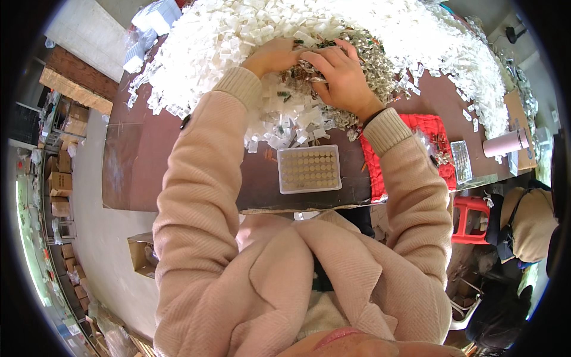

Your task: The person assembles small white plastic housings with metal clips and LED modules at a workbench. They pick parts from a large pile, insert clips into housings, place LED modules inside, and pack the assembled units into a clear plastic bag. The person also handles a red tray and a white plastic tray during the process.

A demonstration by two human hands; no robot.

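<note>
Both hands dig into a heap of small parts on a dark surface point(178, 160).

A huge mound of white plastic pieces point(238, 30) remains unsorted, beside a silvery metal-parts pile point(380, 65). The clear tray point(309, 169) nearer the person looks fully loaded with round pieces. Left hand point(275, 56) and right hand point(342, 77) touch, fingers curled around silvery bits.
</note>
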